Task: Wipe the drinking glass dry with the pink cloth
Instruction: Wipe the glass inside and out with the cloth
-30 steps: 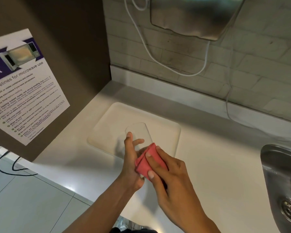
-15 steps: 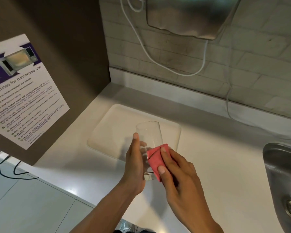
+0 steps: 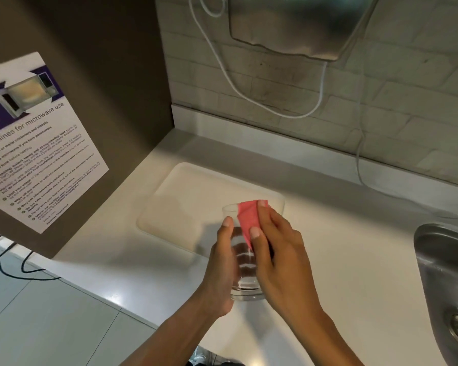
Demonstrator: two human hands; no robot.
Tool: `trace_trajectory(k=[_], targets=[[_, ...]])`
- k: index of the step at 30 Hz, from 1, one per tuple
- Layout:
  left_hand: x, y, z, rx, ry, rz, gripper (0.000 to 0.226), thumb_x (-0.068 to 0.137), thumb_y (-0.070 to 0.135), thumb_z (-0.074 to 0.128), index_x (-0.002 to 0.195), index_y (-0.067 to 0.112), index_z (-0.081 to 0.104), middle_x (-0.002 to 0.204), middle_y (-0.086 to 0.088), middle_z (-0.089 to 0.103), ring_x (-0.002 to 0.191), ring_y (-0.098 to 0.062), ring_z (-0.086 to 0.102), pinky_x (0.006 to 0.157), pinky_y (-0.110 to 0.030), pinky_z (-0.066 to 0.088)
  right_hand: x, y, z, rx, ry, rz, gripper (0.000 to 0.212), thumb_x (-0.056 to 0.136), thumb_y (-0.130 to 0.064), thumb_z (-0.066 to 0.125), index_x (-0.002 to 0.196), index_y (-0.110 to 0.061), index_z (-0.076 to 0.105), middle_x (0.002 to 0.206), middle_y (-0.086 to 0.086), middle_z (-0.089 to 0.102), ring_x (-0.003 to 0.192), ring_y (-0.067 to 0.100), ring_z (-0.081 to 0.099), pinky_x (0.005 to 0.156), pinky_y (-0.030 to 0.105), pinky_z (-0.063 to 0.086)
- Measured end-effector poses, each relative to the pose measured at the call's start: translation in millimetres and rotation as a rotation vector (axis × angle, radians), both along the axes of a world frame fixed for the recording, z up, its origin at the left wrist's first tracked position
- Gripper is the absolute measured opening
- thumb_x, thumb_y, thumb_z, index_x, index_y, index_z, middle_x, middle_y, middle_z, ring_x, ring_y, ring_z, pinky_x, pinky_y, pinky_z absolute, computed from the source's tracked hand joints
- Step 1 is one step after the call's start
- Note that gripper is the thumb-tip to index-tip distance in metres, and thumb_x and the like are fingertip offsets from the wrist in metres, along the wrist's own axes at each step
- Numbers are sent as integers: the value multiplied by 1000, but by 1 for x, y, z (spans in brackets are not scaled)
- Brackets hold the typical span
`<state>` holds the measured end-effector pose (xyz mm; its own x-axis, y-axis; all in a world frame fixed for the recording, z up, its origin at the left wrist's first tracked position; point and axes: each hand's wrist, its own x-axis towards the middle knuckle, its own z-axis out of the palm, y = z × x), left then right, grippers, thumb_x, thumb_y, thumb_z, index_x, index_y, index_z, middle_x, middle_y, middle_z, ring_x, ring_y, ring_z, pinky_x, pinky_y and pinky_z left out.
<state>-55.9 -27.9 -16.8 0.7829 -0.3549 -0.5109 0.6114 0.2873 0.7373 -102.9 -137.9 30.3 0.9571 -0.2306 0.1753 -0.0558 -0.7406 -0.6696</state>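
Drinking glass (image 3: 245,270) is sitting between the two hands above the countertop (image 3: 354,260): left hand (image 3: 220,273) against its left side, right hand (image 3: 280,262) against its right, cloth (image 3: 249,217) lying between right-hand fingers and the glass wall up at the rim. Tray (image 3: 185,204) is lying on the countertop behind and left of the glass; sink (image 3: 444,276) is sitting at far right. Notice (image 3: 35,143) is hanging on the panel at left (cables (image 3: 16,262) trailing on the floor below it), and a wall unit (image 3: 291,25) is hanging behind, above the countertop.

A white countertop (image 3: 341,249) carries a pale rectangular tray (image 3: 185,204); a steel sink (image 3: 439,262) is set in.
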Motion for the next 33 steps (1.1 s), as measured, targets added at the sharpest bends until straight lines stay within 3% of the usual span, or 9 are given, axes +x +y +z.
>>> trace_trajectory(k=[4, 10, 13, 15, 18, 21, 28, 31, 33], targets=[[8, 10, 0, -29, 7, 80, 81, 90, 82, 44, 127, 18, 76, 124, -26, 77, 118, -43, 73, 105, -62, 55, -27, 0, -11, -48, 52, 159, 49, 105, -52, 30, 154, -53, 22, 163, -25, 21, 138, -2, 29, 105, 3, 21], [-5, 4, 0, -84, 26, -13, 77, 85, 81, 52, 124, 19, 77, 120, -25, 79, 109, -40, 78, 82, -51, 66, 3, -13, 3, 132, 43, 39, 50, 106, -46, 34, 155, -41, 31, 156, -20, 40, 136, 3, 40, 114, 27, 36], [0, 3, 5, -79, 2, 30, 68, 91, 78, 50, 122, 26, 80, 123, -19, 79, 115, -34, 76, 95, -50, 64, -1, 3, 9, -26, -53, 105, 49, 107, -40, 41, 155, -42, 31, 162, -20, 26, 131, 1, 32, 105, 10, 26], [5, 5, 6, -120, 19, 52, 69, 87, 77, 53, 120, 25, 82, 122, -17, 80, 113, -31, 77, 88, -42, 65, -18, 7, 1, -89, -51, 161, 49, 106, -43, 40, 154, -45, 32, 165, -20, 21, 132, -1, 29, 103, 8, 24], [2, 6, -3, -88, -1, 46, 73, 91, 80, 47, 125, 24, 79, 124, -20, 79, 116, -36, 75, 99, -53, 61, -20, -2, -5, -2, 7, 138, 50, 105, -48, 37, 154, -47, 28, 162, -24, 22, 134, -4, 29, 106, 9, 25], [-5, 4, -4, -93, 15, 9, 71, 93, 80, 44, 122, 24, 78, 120, -24, 79, 110, -40, 77, 85, -50, 65, 0, -12, -2, 112, 59, 38, 51, 105, -48, 38, 155, -41, 31, 159, -20, 35, 138, 6, 37, 110, 20, 32], [10, 17, -8, -130, 29, 40, 81, 94, 81, 39, 128, 17, 76, 128, -26, 75, 117, -41, 74, 92, -52, 63, -24, -3, -11, 2, 68, 173, 43, 104, -56, 29, 145, -66, 23, 148, -44, 25, 128, -13, 31, 104, 7, 25], [3, 11, -6, -130, 23, -18, 76, 92, 81, 42, 125, 22, 78, 124, -24, 78, 111, -39, 77, 80, -46, 65, -12, -11, -10, 124, 77, 62, 44, 105, -51, 32, 149, -54, 34, 149, -34, 40, 133, -2, 40, 108, 15, 30], [2, 8, -3, -155, 15, -9, 71, 94, 79, 43, 126, 26, 78, 126, -21, 78, 114, -36, 76, 81, -42, 65, -8, -5, -5, 90, 39, 51, 48, 105, -50, 34, 153, -50, 29, 156, -30, 32, 133, -1, 36, 102, 5, 25]])
